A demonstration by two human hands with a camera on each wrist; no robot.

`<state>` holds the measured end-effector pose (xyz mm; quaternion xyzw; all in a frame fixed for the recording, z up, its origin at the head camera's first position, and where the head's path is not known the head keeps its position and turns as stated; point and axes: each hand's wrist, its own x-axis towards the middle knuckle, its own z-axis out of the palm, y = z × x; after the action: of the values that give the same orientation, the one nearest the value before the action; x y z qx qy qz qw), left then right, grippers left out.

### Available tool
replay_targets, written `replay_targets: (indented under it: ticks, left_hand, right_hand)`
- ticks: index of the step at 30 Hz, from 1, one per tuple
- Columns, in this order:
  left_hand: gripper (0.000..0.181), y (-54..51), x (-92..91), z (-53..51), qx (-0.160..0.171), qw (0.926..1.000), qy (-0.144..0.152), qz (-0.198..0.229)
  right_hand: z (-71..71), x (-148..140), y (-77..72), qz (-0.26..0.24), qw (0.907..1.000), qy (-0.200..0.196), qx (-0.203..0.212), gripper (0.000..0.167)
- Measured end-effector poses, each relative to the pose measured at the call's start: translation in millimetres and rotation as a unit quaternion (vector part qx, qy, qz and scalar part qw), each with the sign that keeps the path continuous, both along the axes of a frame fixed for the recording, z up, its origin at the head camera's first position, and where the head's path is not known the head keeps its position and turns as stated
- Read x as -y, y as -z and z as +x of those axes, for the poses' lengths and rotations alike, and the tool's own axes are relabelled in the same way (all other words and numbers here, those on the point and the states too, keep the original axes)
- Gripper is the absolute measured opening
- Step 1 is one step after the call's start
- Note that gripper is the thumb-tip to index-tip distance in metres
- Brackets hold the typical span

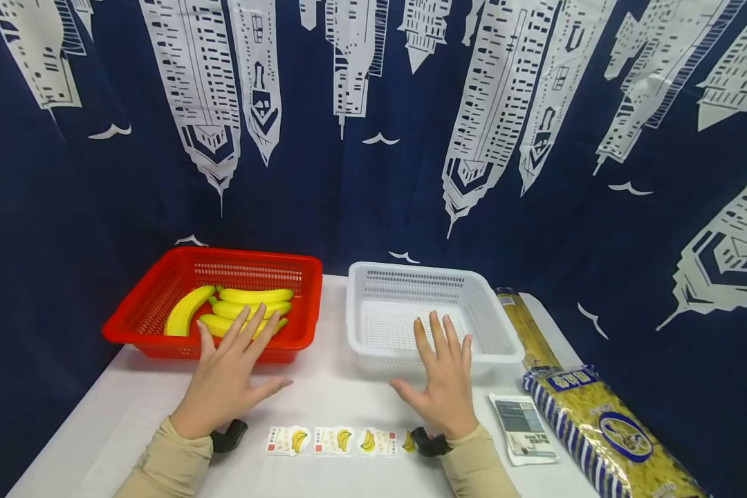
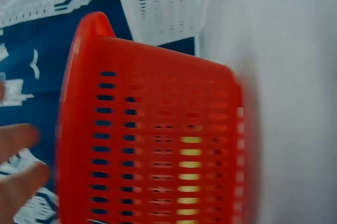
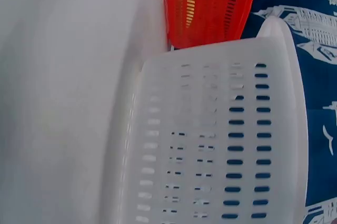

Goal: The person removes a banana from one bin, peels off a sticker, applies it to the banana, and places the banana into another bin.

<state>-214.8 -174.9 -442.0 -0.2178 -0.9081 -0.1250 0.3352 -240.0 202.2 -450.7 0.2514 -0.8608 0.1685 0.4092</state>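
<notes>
lying nearest on the white surface (image 1: pixel 330 394) is a row of banana-printed labels (image 1: pixel 333 440), its right end partly hidden by the black wrist piece (image 1: pixel 432 443); the sleeves are best carried high there, so that no label is dragged.

beyond the row, the hands are held out, backs up, fingers straight and spread wide, with nothing gripped. the left hand (image 1: pixel 220 387) is placed at the near rim of the red basket (image 1: pixel 308 304), the right hand (image 1: pixel 442 384) at the near rim of the white basket (image 1: pixel 386 318); whether either rim is touched cannot be told. to the right, a pale pouch (image 1: pixel 524 430) and a striped bag (image 1: pixel 610 429) are laid close by, so a wide rightward sweep is probably best avoided.

farther in, the bananas (image 1: pixel 255 295) are contained in the red basket: one is set apart at the left, the others are crowded crosswise. the separate one is likely grasped most easily. a hold round the middle, taken from above, seems soundest; the fingers should be narrowed only after the rim is passed, and any lifted fruit raised over the wall before being moved sideways.

behind both baskets, a dark blue curtain (image 1: pixel 324 207) is hung.
</notes>
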Motion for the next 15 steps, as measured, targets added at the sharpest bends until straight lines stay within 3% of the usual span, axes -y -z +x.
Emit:
replay_targets:
  ticks: [4, 9, 15]
  left_hand:
    - [0.093, 8.0, 3.6, -4.5, 0.072, 0.9969, -0.029, 0.015]
    - [0.080, 10.0, 8.0, -8.7, 0.077, 0.9961, -0.039, 0.013]
    - [0.070, 9.9, 7.7, -8.5, 0.086, 0.9952, -0.046, 0.007]
  right_hand:
    - [-4.1, 8, -6.2, -0.028, 0.9991, -0.029, -0.013, 0.093]
    - [-12.7, 34, -22.5, -0.064, 0.9953, -0.072, -0.009, 0.079]
    - [-27.3, 87, -35.5, -0.117, 0.9840, -0.133, 0.019, 0.042]
